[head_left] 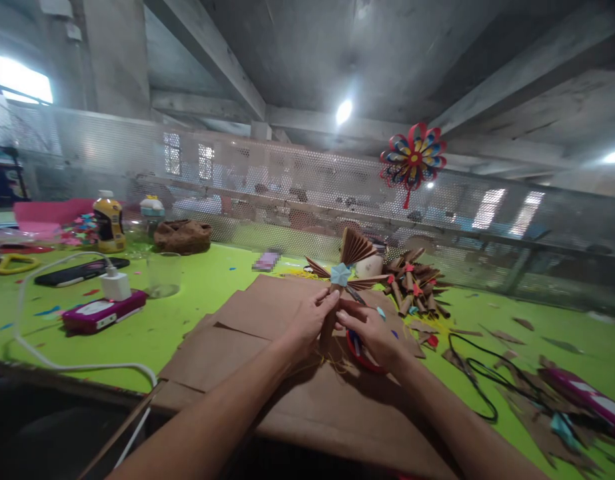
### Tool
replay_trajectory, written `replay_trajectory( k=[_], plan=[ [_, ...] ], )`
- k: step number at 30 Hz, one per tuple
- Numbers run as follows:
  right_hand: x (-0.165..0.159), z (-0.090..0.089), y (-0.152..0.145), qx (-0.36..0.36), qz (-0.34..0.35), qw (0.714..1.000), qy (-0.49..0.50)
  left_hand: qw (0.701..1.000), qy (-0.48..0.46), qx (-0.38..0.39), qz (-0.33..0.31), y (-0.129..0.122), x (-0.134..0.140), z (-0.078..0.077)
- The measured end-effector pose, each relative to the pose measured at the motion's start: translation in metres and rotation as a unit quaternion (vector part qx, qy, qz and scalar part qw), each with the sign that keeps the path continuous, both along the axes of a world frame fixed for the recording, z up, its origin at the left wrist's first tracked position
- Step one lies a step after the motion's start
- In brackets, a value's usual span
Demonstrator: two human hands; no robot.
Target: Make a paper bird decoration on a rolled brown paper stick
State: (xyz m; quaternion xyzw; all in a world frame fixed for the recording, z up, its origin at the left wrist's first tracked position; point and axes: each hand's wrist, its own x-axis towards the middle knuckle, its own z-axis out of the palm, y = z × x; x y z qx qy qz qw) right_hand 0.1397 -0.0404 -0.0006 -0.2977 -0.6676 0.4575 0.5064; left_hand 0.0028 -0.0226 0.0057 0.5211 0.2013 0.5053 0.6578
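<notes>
Upright in my hands is a brown paper craft [329, 331], a rolled tube with a light-blue paper star [340, 275] near its top and pleated fans [357, 247] spreading out. My left hand [310, 320] is closed round the tube from the left, thumb just below the star. From the right, my right hand [370, 330] has its curled fingertips against the tube. Scissors with red and blue handles [366, 357] lie under my right hand, partly hidden by it. Beneath everything are stacked brown paper sheets [247, 300], with thin yellow strings on top.
Several similar paper pieces [416, 283] are heaped at the right, near paper scraps and a black cable [472, 370]. Purple power strips [104, 312] sit left and right. A plastic cup [164, 275], phone [82, 271] and bottle [108, 221] stand or lie left. Perforated metal mesh borders the back.
</notes>
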Motion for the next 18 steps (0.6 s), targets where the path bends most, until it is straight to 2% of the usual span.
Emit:
replay_trajectory(
  k=[4,8,9,11,13,15,16,18],
  plan=[
    [-0.003,-0.010,0.005,-0.027,-0.001,0.999,0.017,0.999,0.000,-0.009,-0.039,-0.008,0.004,0.002],
    [-0.003,-0.004,0.002,-0.023,-0.050,0.998,0.028,0.998,0.065,0.009,-0.011,-0.007,0.004,0.003],
    [-0.001,-0.001,0.001,-0.013,-0.068,0.997,0.020,0.995,0.093,0.024,0.014,-0.005,0.002,0.004],
    [0.002,0.005,-0.001,0.003,-0.115,0.993,-0.003,0.981,0.145,0.075,0.109,-0.001,-0.006,0.008],
    [0.004,0.007,-0.001,-0.011,-0.148,0.989,-0.023,0.939,0.173,0.151,0.257,0.002,-0.018,0.019],
    [0.005,0.006,-0.001,-0.043,-0.138,0.989,-0.031,0.887,0.166,0.229,0.366,0.003,-0.029,0.038],
    [0.005,0.005,-0.001,-0.053,-0.122,0.990,-0.037,0.871,0.151,0.259,0.389,0.003,-0.034,0.049],
    [0.004,0.001,0.000,-0.050,-0.098,0.992,-0.061,0.853,0.142,0.315,0.392,0.004,-0.041,0.074]
  ],
)
